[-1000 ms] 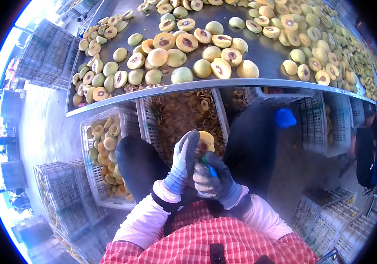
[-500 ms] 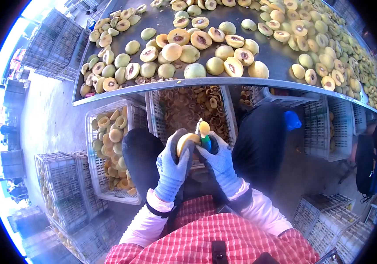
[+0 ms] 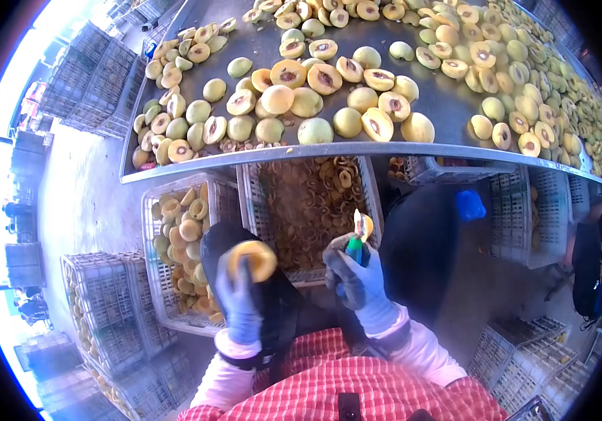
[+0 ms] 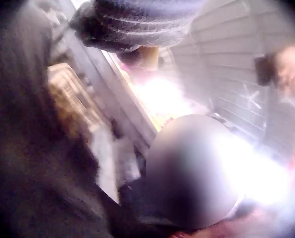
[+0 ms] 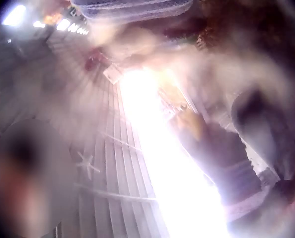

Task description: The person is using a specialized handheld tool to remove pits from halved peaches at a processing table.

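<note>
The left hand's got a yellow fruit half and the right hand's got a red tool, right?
Not quite: the tool in the right hand shows green, not red, in the head view. The left hand does hold a yellow fruit half.

Your left hand (image 3: 239, 302) has a fruit half (image 3: 266, 263), motion-blurred, over your left thigh (image 3: 283, 291). Your right hand (image 3: 362, 282) grips a green tool (image 3: 354, 245), fruit bit (image 3: 367, 226) at its end. Scrap crate (image 3: 247, 200) between your knees (image 3: 420, 217).

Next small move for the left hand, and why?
I'd move the left hand outward and lower its fruit half into the left crate: the half looks hollowed, similar halves lie in that crate close by, and the green tool in the right hand is apart from it.
</note>
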A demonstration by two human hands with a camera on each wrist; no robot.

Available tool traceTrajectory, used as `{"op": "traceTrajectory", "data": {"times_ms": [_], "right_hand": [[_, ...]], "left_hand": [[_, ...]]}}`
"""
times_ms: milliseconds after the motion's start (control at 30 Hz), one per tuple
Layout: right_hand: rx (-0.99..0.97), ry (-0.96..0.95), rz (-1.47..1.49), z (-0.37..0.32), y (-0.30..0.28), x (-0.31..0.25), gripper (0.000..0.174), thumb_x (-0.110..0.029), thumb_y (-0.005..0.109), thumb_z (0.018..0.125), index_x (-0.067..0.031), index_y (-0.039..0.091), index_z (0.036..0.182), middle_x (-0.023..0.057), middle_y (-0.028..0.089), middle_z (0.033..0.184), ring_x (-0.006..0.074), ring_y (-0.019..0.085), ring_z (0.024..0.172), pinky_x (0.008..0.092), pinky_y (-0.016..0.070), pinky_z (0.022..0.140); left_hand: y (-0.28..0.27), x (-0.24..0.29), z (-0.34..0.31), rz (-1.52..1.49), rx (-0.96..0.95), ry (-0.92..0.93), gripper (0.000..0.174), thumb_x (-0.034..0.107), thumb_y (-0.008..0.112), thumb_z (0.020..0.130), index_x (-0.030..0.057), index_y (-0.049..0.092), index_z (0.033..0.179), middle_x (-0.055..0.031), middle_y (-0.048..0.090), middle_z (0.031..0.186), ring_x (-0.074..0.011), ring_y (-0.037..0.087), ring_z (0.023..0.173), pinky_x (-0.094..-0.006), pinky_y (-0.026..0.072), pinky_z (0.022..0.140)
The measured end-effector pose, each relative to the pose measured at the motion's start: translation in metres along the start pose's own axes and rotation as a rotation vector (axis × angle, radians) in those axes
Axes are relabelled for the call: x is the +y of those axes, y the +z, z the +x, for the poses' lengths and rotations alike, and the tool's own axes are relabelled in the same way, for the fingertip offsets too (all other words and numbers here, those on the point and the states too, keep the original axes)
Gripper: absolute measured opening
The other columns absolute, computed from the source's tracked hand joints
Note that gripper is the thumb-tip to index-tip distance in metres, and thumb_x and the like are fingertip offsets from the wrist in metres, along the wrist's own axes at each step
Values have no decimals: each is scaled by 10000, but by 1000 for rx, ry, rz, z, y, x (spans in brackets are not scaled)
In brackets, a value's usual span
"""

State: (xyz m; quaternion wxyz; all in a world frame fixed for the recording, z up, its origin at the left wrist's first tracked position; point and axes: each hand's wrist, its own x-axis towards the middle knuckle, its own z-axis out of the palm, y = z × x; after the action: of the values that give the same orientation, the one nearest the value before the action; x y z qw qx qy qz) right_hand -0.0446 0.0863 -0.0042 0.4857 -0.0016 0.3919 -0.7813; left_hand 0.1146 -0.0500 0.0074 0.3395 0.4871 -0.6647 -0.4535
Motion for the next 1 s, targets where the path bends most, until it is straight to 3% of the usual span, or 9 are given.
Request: {"op": "traceTrajectory", "data": {"times_ms": [100,167,367,500,600,633,700,767,1000], "right_hand": [[-91,424,464,1,-14,-2,188,-208,644,902,-41,588,968,14,555,725,89,519,540,202,438,499],[-299,707,839,5,-25,21,372,-421,551,934,-60,602,1010,-14,523,705,70,466,527,190,416,490],[-187,529,434,10,3,15,459,-484,537,924,-57,584,1083,-13,558,751,89,510,587,206,431,520],[26,481,330,16,7,5,372,-334,577,937,-82,517,1203,8,585,800,108,537,621,219,446,554],[46,467,251,21,6,0,350,-270,583,940,-93,498,1230,18,589,807,98,533,600,215,435,525],[20,444,241,22,5,-3,340,-248,572,945,-80,499,1231,22,587,802,95,532,600,210,427,519],[-40,401,215,25,5,-13,320,-205,550,956,-54,502,1234,31,584,791,90,530,599,201,410,507],[-69,352,219,26,14,-33,259,-239,563,952,-66,513,1139,26,580,770,82,516,559,207,406,474],[39,-218,-610,30,13,-16,133,-139,549,934,-6,546,943,113,589,755,202,588,659,308,442,599]], "left_hand": [[-72,-41,53,41,191,33,297,237,558,948,-12,567,1109,-136,632,973,-207,591,880,-325,481,825],[-103,-56,87,1152,95,4,404,239,636,870,38,542,1207,-189,601,1045,-334,597,954,-393,491,824],[57,71,150,617,-180,330,477,370,713,787,69,590,1136,-122,623,1008,-310,615,972,-410,490,765],[148,42,225,1118,-200,606,562,484,735,723,6,594,984,-184,660,852,-350,637,874,-412,490,746],[158,55,251,1065,-486,343,568,467,754,702,-2,581,972,-224,645,923,-389,622,885,-425,491,761],[149,51,249,953,-538,479,498,360,768,726,2,582,1018,-183,652,939,-335,648,853,-386,505,776],[135,47,230,234,-669,165,455,214,752,759,-16,564,1105,-109,638,975,-173,624,866,-300,489,791],[123,46,191,-33,-609,342,473,118,704,798,-15,521,1213,-70,586,1064,-116,545,978,-264,446,870],[104,60,60,-552,-766,-165,608,445,520,918,-35,465,1287,-116,570,1172,-194,548,1075,-309,415,963]]}}
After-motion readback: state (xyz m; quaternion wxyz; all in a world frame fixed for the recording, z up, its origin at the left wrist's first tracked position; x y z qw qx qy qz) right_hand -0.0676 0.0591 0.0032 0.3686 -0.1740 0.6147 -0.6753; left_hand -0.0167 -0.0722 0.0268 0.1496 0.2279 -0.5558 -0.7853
